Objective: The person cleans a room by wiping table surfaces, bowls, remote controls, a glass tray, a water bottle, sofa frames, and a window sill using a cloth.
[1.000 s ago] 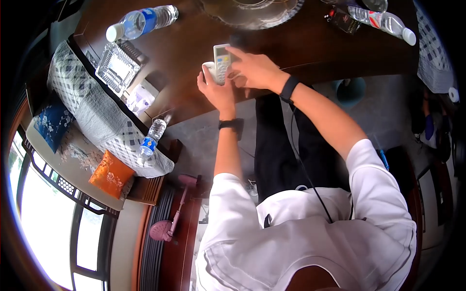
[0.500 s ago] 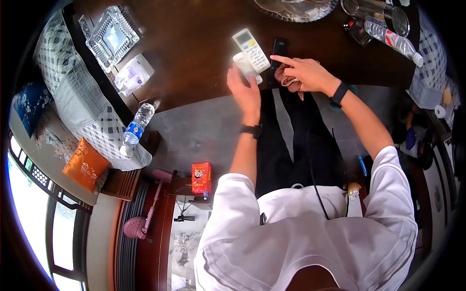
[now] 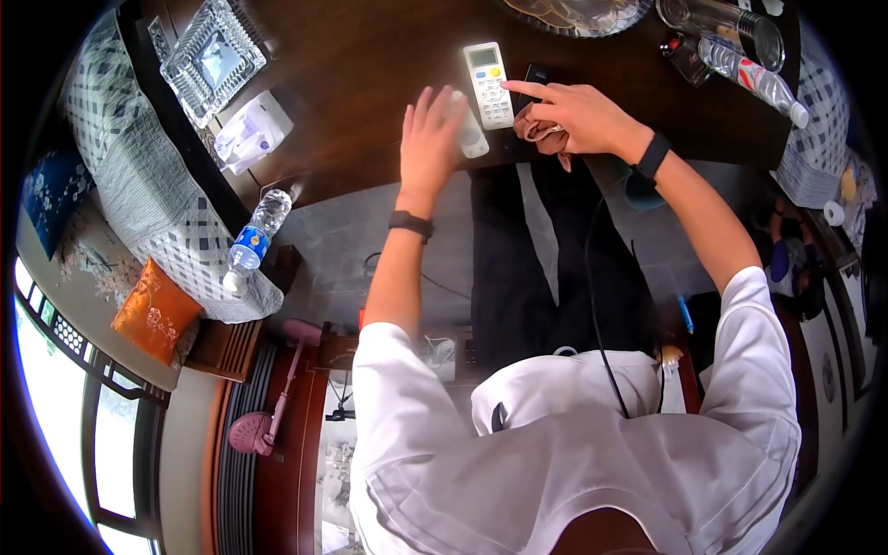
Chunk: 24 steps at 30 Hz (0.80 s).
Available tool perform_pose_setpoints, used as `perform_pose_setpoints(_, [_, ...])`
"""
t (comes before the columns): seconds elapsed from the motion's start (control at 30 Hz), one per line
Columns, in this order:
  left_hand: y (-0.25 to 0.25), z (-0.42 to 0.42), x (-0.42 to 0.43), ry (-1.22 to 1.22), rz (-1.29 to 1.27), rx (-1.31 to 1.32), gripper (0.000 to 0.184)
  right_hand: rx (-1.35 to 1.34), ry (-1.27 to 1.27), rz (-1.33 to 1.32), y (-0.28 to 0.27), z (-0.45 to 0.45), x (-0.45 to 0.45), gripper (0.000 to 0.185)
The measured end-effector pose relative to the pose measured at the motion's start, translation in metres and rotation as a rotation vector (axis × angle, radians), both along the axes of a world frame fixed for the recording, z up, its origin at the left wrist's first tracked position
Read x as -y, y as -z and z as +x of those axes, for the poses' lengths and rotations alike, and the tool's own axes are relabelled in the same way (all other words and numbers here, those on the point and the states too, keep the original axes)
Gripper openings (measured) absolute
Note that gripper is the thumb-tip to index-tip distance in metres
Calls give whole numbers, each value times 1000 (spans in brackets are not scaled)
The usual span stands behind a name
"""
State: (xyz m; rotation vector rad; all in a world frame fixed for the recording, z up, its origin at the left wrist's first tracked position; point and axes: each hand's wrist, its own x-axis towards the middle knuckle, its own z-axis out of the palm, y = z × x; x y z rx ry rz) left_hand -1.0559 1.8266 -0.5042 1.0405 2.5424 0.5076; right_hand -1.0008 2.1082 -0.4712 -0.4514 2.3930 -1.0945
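Note:
My right hand [image 3: 592,120] grips a crumpled brownish-pink cloth [image 3: 541,134]. Its index finger stretches out to the right edge of a white remote control [image 3: 488,88] with a grey screen and several buttons. Partly behind that hand lies a black, flat object [image 3: 534,85], perhaps another remote. To the left, my left hand [image 3: 430,139] is spread, slightly blurred by motion. Its fingers partly cover a smaller white, rounded object [image 3: 473,137] beside the remote; whether they touch it I cannot tell.
On the dark wooden table [image 3: 370,55] are a glass ashtray [image 3: 213,60], a tissue pack [image 3: 252,134], a glass dish [image 3: 578,14], a clear jar [image 3: 726,28] and a plastic bottle [image 3: 754,79]. Another water bottle [image 3: 259,236] lies on the covered bench at left.
The white remote has turned more upright and now lies beside the smaller white object instead of across it. My left hand has moved left; my right hand has shifted slightly left with the cloth.

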Motion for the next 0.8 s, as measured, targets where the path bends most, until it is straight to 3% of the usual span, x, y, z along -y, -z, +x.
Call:
perform_pose_setpoints(0.13, [2, -10, 32, -26, -29, -85, 50, 43, 34, 9, -7, 5, -2, 28])
perform_pose_setpoints(0.27, [-4, -5, 62, -224, -68, -210, 38, 124, 96, 13, -13, 9, -4, 29])
perform_pose_setpoints(0.4, [-7, 18, 73, -421, -131, -128, 40, 156, 190, -19, -15, 15, 3, 33])
perform_pose_setpoints(0.5, [3, 36, 61, -547, -78, -75, 43, 126, 236, -52, -13, 16, 14, 38])
perform_pose_setpoints(0.6, [15, 39, 40, -663, -32, -50, 47, 34, 117, 20, -4, 11, 21, 42])
perform_pose_setpoints(0.73, [11, 27, -8, -721, 36, -28, 49, 179, 105, 73, -9, -4, 28, 41])
perform_pose_setpoints(0.8, [14, 24, -25, -722, 41, -48, 49, 91, 84, 78, -5, -3, 32, 33])
